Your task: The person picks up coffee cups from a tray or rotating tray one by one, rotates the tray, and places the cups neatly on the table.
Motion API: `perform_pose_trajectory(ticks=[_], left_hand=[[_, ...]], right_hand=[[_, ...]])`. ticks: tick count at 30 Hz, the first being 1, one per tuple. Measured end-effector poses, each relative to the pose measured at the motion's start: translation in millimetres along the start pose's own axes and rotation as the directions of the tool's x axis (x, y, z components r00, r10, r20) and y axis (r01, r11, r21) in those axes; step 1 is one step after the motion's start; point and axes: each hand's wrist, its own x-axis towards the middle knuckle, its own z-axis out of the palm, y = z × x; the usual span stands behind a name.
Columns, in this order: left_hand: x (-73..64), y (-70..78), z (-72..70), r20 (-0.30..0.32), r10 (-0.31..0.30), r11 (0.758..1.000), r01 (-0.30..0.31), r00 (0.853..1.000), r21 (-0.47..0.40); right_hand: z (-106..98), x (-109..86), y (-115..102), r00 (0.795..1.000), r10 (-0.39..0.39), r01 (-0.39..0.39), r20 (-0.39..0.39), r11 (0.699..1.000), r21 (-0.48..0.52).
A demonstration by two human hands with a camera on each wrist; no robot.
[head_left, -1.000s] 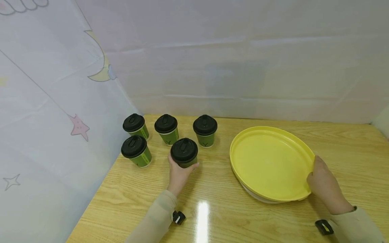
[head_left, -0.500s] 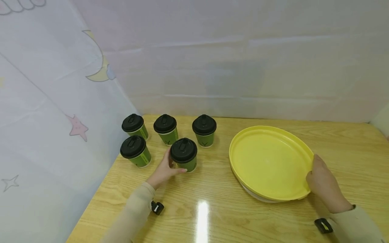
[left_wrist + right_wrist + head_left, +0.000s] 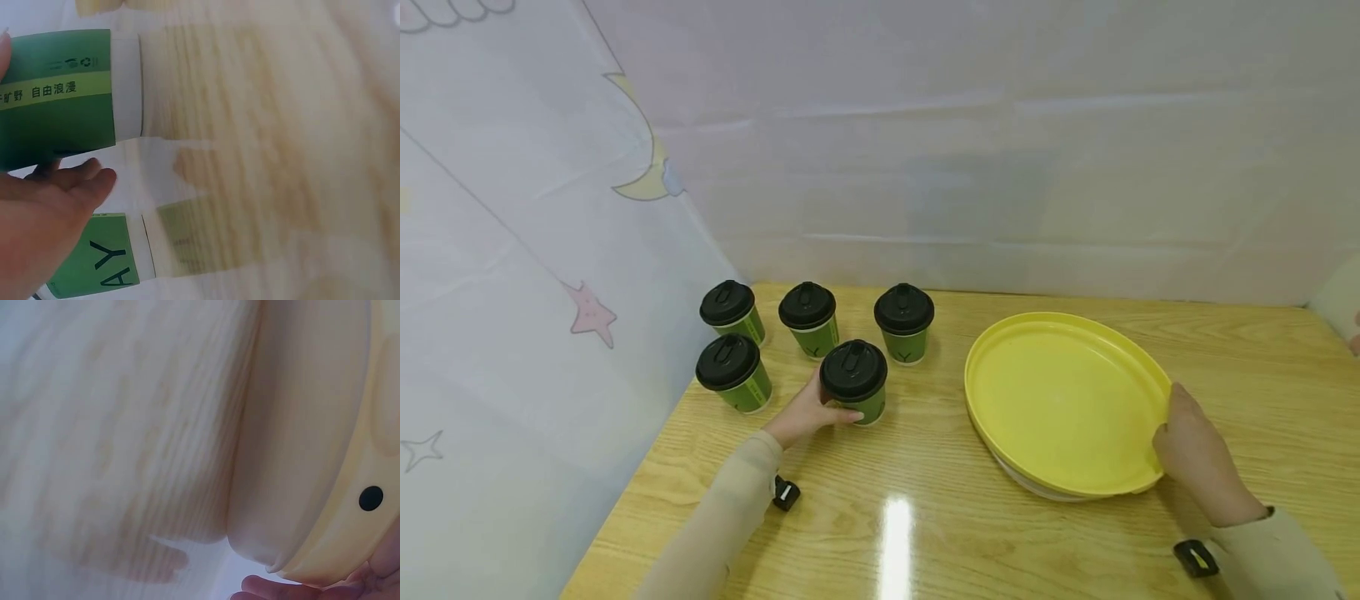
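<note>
In the head view my left hand is around a lidded green paper coffee cup, its thumb across the front and its fingers behind. The cup stands upright on the table under a black lid. The left wrist view shows the fingers alongside the green sleeve of the cup, with a second cup behind them. My right hand grips the right rim of a round yellow tray with a pale underside. In the right wrist view, fingers curl near its yellow rim.
Several more lidded green cups stand upright behind and left of the held one, including a back-right cup and a front-left cup. A wooden table lies beneath, bounded by a printed cloth at the left and back.
My left hand and forearm have swung to the left around the cup, uncovering more of its front. The cup has barely moved. My right hand and the yellow tray look almost unchanged.
</note>
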Motion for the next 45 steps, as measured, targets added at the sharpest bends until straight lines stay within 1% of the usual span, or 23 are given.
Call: perform_pose_trajectory(ticks=[3, 5, 8, 11, 14, 15, 18, 21, 23, 27, 29, 32, 35, 40, 43, 45], left_hand=[[0.5, -0.2, 0.3, -0.004, -0.005, 1.000, 0.005, 1.000, 0.004], [0.8, -0.2, 1.3, -0.027, -0.010, 1.000, 0.010, 1.000, 0.009], [1.1, -0.2, 3.8, -0.095, -0.021, 0.999, 0.023, 0.995, 0.022], [1.0, 1.6, 8.4, -0.176, -0.021, 0.999, 0.027, 0.984, 0.035], [-0.3, 4.7, 14.7, -0.253, -0.026, 0.998, 0.042, 0.967, 0.055], [-0.9, 5.8, 17.2, -0.282, -0.034, 0.997, 0.053, 0.959, 0.060], [-2.2, 8.5, 25.0, -0.374, -0.062, 0.991, 0.101, 0.925, 0.085], [-2.9, 9.9, 32.5, -0.446, -0.074, 0.989, 0.124, 0.892, 0.085], [-2.8, 10.4, 37.0, -0.470, -0.069, 0.990, 0.119, 0.880, 0.077], [-2.2, 10.5, 43.4, -0.490, -0.053, 0.992, 0.101, 0.870, 0.073], [-1.9, 10.5, 45.0, -0.495, -0.052, 0.992, 0.103, 0.867, 0.076], [-2.1, 10.1, 45.0, -0.494, -0.052, 0.992, 0.102, 0.868, 0.075], [-2.3, 9.7, 43.5, -0.474, -0.045, 0.993, 0.093, 0.880, 0.079], [-2.7, 10.8, 40.9, -0.426, -0.031, 0.994, 0.071, 0.904, 0.078], [-2.9, 11.7, 39.5, -0.403, -0.007, 0.996, 0.043, 0.915, 0.082], [-5.2, 20.6, 40.1, -0.388, -0.004, 0.996, 0.037, 0.922, 0.078]], right_hand=[[-0.2, 0.3, -0.6, 1.000, 0.009, -0.009, 0.005, 1.000, -0.003], [-0.4, 0.3, -0.9, 1.000, 0.013, -0.013, 0.008, 1.000, -0.002], [-0.7, 0.1, -0.9, 1.000, 0.012, -0.012, 0.011, 1.000, 0.002], [-0.7, -0.4, -1.0, 1.000, 0.007, -0.007, 0.007, 1.000, 0.002], [-0.8, -0.4, -1.1, 1.000, 0.004, -0.004, 0.006, 1.000, 0.003], [-0.6, -0.4, -1.2, 1.000, 0.004, -0.004, 0.004, 1.000, 0.002], [-0.2, -0.7, -0.9, 1.000, 0.001, -0.001, 0.001, 1.000, 0.002], [-0.1, -0.8, -0.6, 1.000, 0.000, 0.000, 0.004, 1.000, 0.006], [-0.3, -0.7, -0.3, 1.000, 0.000, 0.000, 0.007, 1.000, 0.010], [0.1, -0.6, 0.3, 1.000, 0.000, 0.000, 0.002, 1.000, 0.011], [0.6, -0.5, 0.6, 1.000, 0.001, -0.001, -0.002, 1.000, 0.010], [1.3, -0.1, 0.7, 1.000, 0.001, 0.000, -0.010, 1.000, 0.008], [2.2, 0.3, 0.9, 1.000, -0.003, 0.003, -0.018, 1.000, 0.006], [3.0, 0.1, 1.1, 0.999, -0.013, 0.013, -0.032, 1.000, 0.000], [2.8, -0.7, 0.9, 0.999, -0.015, 0.015, -0.034, 1.000, 0.000], [2.3, -1.4, 0.8, 0.999, -0.014, 0.014, -0.031, 1.000, 0.002]])
